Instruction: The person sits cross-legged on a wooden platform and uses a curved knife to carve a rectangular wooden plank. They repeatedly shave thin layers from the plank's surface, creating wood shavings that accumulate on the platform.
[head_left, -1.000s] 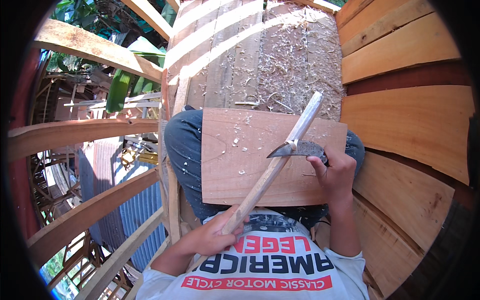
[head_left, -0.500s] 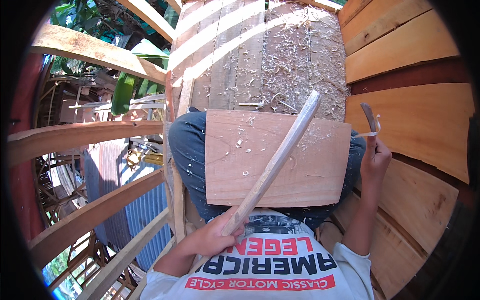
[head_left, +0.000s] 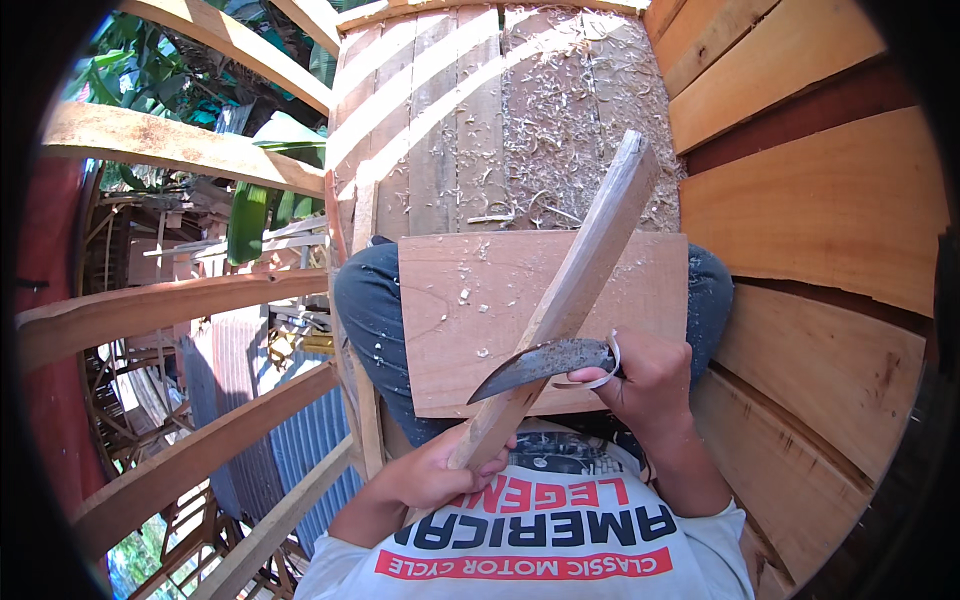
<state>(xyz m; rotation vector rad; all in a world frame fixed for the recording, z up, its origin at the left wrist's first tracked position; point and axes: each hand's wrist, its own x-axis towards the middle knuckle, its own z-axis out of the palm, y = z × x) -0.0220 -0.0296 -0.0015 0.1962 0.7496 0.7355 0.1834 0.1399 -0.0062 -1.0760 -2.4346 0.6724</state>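
Observation:
My left hand (head_left: 447,470) is closed round the near end of a long squared wooden stick (head_left: 592,252). The stick slants up and away to the right, over a flat wooden board (head_left: 440,345) lying across my lap. In my right hand (head_left: 645,385) is a knife (head_left: 545,362) with a dark, curved blade that points left and crosses over the stick near its lower part. Whether the edge touches the wood I cannot tell. A pale strip (head_left: 612,365) loops by the knife's handle at my fingers. Small wood chips (head_left: 465,296) lie on the board.
Curly shavings (head_left: 560,110) cover much of the plank floor (head_left: 430,130) beyond my knees. At right rises a wall of wide planks (head_left: 800,220). On the left, wooden rails (head_left: 180,300) form an open railing, with corrugated sheets (head_left: 300,440) and leafy plants (head_left: 150,70) beyond.
My right hand has swung the knife in from the right side, down and left, across the stick. The stick's far end has risen slightly, with my left hand still gripping its near end.

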